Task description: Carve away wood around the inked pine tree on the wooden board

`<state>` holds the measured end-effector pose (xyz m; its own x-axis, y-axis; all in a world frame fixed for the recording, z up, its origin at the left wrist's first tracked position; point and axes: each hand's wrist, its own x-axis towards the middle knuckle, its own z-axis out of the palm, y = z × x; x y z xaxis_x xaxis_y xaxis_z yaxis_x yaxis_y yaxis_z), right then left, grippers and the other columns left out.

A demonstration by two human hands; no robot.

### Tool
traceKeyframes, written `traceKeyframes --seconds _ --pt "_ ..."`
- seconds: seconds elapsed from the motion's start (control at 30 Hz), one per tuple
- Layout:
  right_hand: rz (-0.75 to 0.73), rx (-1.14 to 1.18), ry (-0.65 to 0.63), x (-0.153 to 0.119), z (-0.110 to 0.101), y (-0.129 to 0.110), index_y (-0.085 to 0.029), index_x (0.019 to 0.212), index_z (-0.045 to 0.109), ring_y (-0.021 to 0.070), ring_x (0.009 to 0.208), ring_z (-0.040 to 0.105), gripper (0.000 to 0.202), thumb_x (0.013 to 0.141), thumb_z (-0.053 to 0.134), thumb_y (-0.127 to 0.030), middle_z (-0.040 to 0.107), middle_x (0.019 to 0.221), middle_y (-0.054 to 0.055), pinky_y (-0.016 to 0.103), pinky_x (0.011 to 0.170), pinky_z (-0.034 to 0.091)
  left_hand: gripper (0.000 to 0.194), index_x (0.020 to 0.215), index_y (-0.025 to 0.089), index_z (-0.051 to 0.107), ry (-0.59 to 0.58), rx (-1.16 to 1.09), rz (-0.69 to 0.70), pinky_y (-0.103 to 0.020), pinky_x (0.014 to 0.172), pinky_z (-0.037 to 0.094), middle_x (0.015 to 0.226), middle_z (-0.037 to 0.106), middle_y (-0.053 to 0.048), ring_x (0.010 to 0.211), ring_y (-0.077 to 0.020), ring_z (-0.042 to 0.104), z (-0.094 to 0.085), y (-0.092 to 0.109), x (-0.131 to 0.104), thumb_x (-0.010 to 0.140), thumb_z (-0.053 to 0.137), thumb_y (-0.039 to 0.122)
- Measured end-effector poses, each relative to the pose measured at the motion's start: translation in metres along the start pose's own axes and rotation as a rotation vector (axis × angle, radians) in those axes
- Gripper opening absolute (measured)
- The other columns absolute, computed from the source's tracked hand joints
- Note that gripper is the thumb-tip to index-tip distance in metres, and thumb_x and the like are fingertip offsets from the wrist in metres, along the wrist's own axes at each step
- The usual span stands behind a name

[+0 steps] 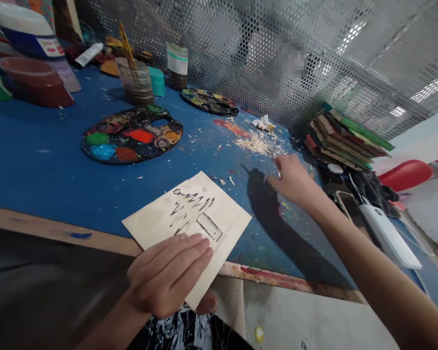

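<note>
A pale, thin square panel [228,221] with black zigzag marks and a small dark-outlined rectangle overhangs the table's near edge. My left hand [171,274] holds it by its near left side, fingers together across the top and thumb hidden. Farther right, my right hand [290,180] is curled just above the blue tabletop, close to a heap of pale shavings [261,143]. A small shiny bit shows at its fingers, and its shadow has a thin point, but what it grips is too hidden to name.
Two paint palettes [131,136] lie behind the panel. Beyond stand a brush jar [136,82], a dark-filled jar [177,68] and paint tubs [36,82]. Stacked boards [346,136], a phone [354,209] and a white power bank [389,236] are at right. Perforated metal [241,48] backs the table.
</note>
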<state>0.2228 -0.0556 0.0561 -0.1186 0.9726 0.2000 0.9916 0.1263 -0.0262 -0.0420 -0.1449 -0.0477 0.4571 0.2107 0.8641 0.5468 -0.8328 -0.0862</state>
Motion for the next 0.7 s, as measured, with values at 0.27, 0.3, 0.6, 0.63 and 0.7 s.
traceKeyframes --seconds 0.27,0.3,0.6,0.63,0.7 --pt "-0.289 0.077 -0.259 -0.082 -0.012 -0.030 -0.015 0.130 0.051 0.0212 0.082 0.069 0.036 0.098 0.039 -0.026 0.071 0.097 0.010 0.033 0.069 0.054 0.033 0.094 0.010 0.071 -0.002 -0.055 -0.047 -0.034 0.084 0.058 0.090 0.075 -0.007 0.093 -0.0193 0.070 -0.005 0.000 0.001 0.088 0.060 0.040" --pt "-0.279 0.055 -0.276 -0.084 -0.013 -0.031 -0.017 0.133 0.049 0.0205 0.075 0.069 0.037 0.098 0.039 -0.027 0.072 0.092 0.009 0.032 0.063 0.053 0.032 0.095 0.010 0.070 -0.034 -0.065 -0.056 -0.034 0.086 0.058 0.092 0.074 -0.007 0.094 -0.0194 0.069 -0.006 0.001 0.001 0.087 0.061 0.040" --pt "-0.307 0.113 -0.362 -0.074 -0.015 -0.037 -0.022 0.120 0.062 0.0156 0.076 0.066 0.033 0.097 0.039 -0.021 0.069 0.088 0.006 0.026 0.065 0.049 0.032 0.100 0.010 0.069 -0.139 -0.120 -0.100 -0.034 0.095 0.055 0.097 0.074 -0.007 0.103 -0.0198 0.067 -0.013 0.003 -0.002 0.085 0.065 0.038" --pt "-0.317 0.114 -0.370 -0.074 -0.015 -0.037 -0.022 0.121 0.062 0.0150 0.074 0.065 0.033 0.097 0.039 -0.021 0.069 0.086 0.006 0.025 0.065 0.048 0.031 0.098 0.009 0.069 -0.113 -0.131 -0.097 -0.034 0.094 0.054 0.096 0.074 -0.007 0.103 -0.0195 0.066 -0.013 0.002 -0.002 0.085 0.065 0.037" --pt "-0.348 0.103 -0.385 -0.075 -0.016 -0.037 -0.022 0.123 0.061 0.0137 0.071 0.064 0.034 0.097 0.040 -0.019 0.068 0.083 0.005 0.024 0.063 0.047 0.028 0.095 0.010 0.069 -0.079 -0.156 -0.099 -0.033 0.093 0.054 0.093 0.074 -0.007 0.103 -0.0186 0.066 -0.013 0.000 -0.003 0.087 0.061 0.035"
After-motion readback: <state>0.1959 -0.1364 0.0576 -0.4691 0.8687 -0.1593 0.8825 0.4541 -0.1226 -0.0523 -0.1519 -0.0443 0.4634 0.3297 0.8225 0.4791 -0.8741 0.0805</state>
